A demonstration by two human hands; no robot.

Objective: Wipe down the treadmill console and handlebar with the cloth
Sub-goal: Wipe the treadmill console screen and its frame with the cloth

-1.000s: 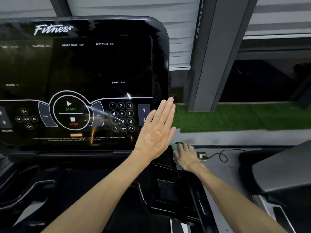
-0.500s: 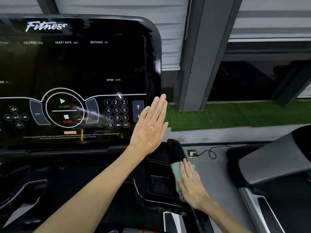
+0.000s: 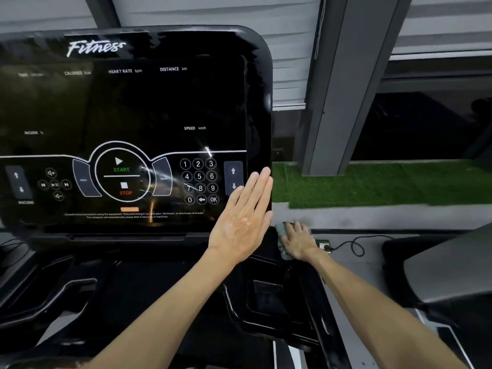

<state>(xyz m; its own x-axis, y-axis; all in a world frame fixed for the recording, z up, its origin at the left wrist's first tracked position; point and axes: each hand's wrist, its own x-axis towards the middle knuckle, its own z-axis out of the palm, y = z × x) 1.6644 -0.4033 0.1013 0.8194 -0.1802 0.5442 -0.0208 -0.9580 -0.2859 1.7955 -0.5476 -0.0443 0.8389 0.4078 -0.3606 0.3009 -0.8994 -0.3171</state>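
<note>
Your left hand (image 3: 241,225) is raised flat at the lower right corner of the console (image 3: 133,107), fingers straight and together, grip released; its fingertips overlap the edge of the speed arrow keys (image 3: 233,178), just beside the number keypad (image 3: 199,182). Your right hand (image 3: 299,242) lies with spread fingers on the teal cloth (image 3: 280,231), pressing it onto the upper end of the right handlebar (image 3: 311,302), not clenched around it. Below your left wrist sits a recessed tray pocket (image 3: 269,294). Just beyond the cloth, a small plug box (image 3: 323,245) and its looping cable (image 3: 354,246) lie on the grey floor. A grey pillar (image 3: 335,89) and green turf (image 3: 372,182) stand behind, with a neighbouring machine (image 3: 447,267) close on your right.
</note>
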